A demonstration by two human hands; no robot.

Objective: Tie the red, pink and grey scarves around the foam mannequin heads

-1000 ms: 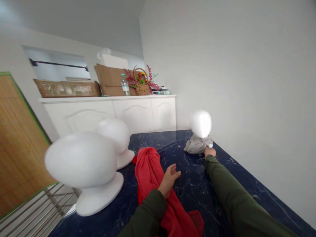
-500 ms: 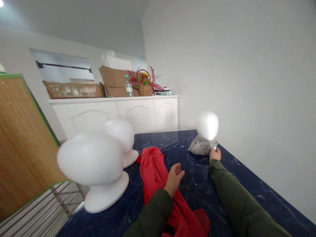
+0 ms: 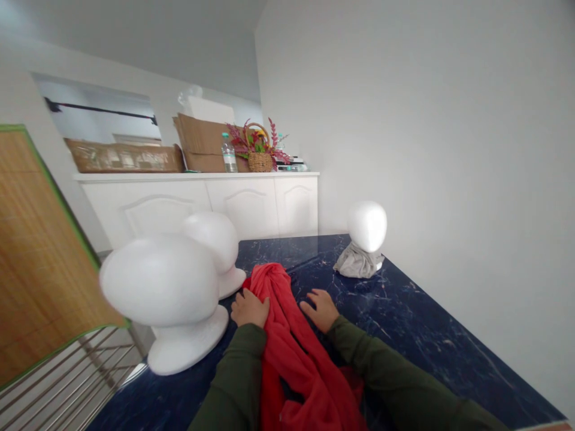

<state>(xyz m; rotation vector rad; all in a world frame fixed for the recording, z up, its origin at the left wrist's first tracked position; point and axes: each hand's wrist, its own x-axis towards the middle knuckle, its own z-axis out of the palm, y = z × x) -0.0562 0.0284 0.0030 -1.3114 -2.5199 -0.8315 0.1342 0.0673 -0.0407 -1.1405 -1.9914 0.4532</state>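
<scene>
A long red cloth [image 3: 287, 335], bunched and folded, runs toward me across the dark blue marbled table [image 3: 431, 341]. My left hand [image 3: 250, 308] is at its left edge near the far end, fingers spread; whether it touches the cloth I cannot tell for sure. On the right side, my right hand [image 3: 321, 309] hovers just beside the cloth, open with thumb and fingers apart. At the far right stands a white foam head [image 3: 367, 226] with a crumpled grey cloth [image 3: 357, 262] around its base. Neither hand holds anything.
Two white foam heads stand on the left, a near one [image 3: 162, 281] and a farther one [image 3: 213, 239]. Behind is a white cabinet [image 3: 242, 203] bearing cardboard boxes, a bottle [image 3: 229, 154] and a flower basket [image 3: 259, 160]. A metal rack [image 3: 90, 371] is at lower left.
My right hand has let go of the grey cloth at the far head and come back to the red cloth. My left hand has moved left across the red cloth to its other side.
</scene>
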